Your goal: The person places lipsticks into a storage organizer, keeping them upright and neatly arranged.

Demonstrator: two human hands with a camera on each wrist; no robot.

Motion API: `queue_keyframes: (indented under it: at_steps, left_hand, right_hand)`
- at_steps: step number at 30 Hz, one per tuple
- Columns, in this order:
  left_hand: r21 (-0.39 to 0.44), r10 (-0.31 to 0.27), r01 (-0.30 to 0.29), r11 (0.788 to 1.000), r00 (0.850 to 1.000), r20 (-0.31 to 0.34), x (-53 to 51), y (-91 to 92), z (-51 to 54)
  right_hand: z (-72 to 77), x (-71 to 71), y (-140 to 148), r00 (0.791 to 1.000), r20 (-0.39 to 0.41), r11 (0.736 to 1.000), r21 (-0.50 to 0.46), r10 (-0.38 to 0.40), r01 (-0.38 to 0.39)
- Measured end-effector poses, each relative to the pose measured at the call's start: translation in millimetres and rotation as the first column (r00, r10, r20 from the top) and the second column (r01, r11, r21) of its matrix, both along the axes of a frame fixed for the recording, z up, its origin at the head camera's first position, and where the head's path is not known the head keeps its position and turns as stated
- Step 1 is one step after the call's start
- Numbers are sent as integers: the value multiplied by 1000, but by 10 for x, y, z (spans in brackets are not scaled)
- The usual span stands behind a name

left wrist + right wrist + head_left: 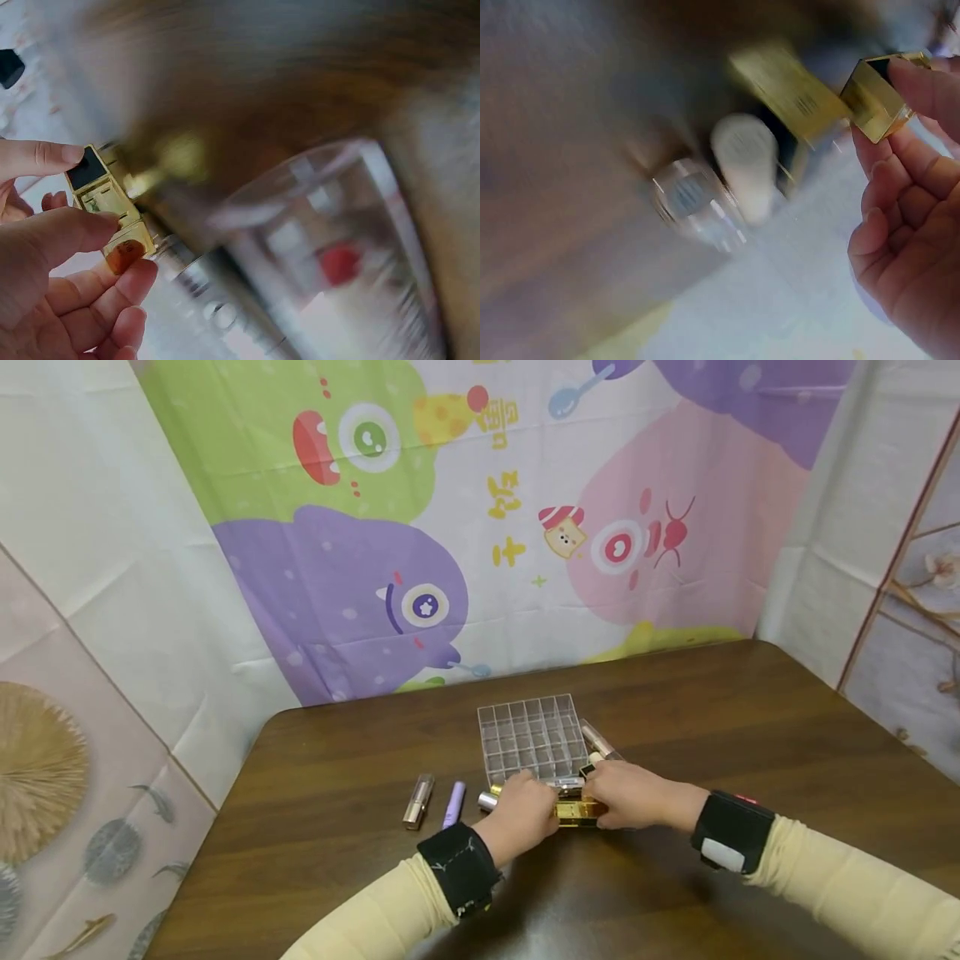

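Writing defeats me around the gold case (577, 812).
Head: left hand (522, 810) and right hand (636, 795) hold it before the clear organizer (532, 735); yellow characters (504, 496) I can't make out mark the backdrop (525, 627). Left wrist: fingers and thumb clamp the case; the silvery tube (232, 307) beside shows smeared print. Right wrist: thumb and fingers pinch gold, near a gold-faced piece (795, 94) whose dark lettering is blurred.

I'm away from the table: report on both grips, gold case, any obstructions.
Left grip and right grip pinching gold case between them. Silver tube close beside left grip, may crowd it. Clear organizer just beyond.
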State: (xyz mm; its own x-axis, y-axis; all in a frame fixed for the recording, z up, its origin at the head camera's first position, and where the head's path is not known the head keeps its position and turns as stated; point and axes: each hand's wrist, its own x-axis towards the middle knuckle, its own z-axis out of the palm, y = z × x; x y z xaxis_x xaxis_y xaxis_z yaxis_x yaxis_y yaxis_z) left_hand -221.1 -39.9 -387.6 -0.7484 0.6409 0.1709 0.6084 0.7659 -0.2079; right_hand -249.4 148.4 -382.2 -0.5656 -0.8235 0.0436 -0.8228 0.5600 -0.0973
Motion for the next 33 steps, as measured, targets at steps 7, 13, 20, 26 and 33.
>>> queue_keyframes:
  at_steps: [7,13,20,26,33]
  left_hand:
    - [196,-39,49,979,998,-50,-44,-163,413]
    - [308,1,-5,951,1000,11,-110,-317,856]
    - [466,37,-104,878,988,150,-156,-550,1215]
    - [525,46,-149,838,978,204,-213,-739,1291]
    - [558,88,-205,804,969,230,-273,-914,1186]
  right_hand:
    - [493,-81,-16,1000,-7,997,-76,-19,18]
    - [945,-126,-106,998,-39,986,-162,-57,50]
    - [1228,-240,-223,988,120,926,-352,-97,134]
    - [1275,-358,-390,985,170,892,-438,-41,113]
    - [1210,-542,-630,983,177,862,-491,-43,126]
